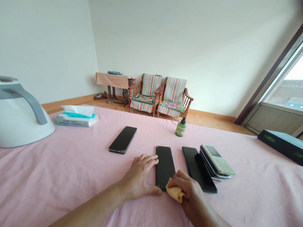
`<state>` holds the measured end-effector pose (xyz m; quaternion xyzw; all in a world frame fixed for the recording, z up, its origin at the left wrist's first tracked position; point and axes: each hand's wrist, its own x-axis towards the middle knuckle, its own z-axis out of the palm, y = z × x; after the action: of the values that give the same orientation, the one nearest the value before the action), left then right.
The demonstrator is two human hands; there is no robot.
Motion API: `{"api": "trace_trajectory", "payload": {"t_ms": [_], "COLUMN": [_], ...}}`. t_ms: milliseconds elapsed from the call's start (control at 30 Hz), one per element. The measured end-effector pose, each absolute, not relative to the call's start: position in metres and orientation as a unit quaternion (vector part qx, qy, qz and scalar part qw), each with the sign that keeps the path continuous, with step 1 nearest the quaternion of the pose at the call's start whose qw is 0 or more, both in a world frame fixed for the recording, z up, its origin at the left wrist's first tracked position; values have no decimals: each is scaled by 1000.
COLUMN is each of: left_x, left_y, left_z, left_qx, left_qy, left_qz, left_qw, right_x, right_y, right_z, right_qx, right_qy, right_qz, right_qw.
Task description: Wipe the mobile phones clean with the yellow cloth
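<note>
A black phone [165,165] lies face up on the pink cloth in front of me. My left hand [142,176] has its fingers and thumb spread, their tips at the phone's left edge and lower left corner. In my right hand [186,186] a folded yellow cloth [174,190] is pinched at the phone's lower right corner. Right of it lies another dark phone [197,167], beside a leaning stack of phones topped by a white keypad phone [219,160]. Farther left rests a black phone [123,139], apparently on top of another one.
A green spray bottle [181,127] stands toward the far edge of the pink-covered surface [71,170]. At left are a white kettle [21,116] and a tissue pack [75,116]. A black box [281,145] sits at far right. Two chairs stand beyond.
</note>
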<state>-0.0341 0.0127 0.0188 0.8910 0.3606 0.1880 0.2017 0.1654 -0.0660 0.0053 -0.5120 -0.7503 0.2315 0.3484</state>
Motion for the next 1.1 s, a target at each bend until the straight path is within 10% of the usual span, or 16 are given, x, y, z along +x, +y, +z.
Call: {"api": "trace_trajectory", "payload": {"t_ms": [1100], "left_x": [-33], "left_y": [11], "left_z": [17], "left_qx": [874], "left_qy": [375], "left_qz": [228], "left_qw": [211], "right_x": [144], "right_y": [17], "right_z": [7], "right_qx": [-512], "right_qy": [-763], "right_qz": [142], "right_qw": [370]}}
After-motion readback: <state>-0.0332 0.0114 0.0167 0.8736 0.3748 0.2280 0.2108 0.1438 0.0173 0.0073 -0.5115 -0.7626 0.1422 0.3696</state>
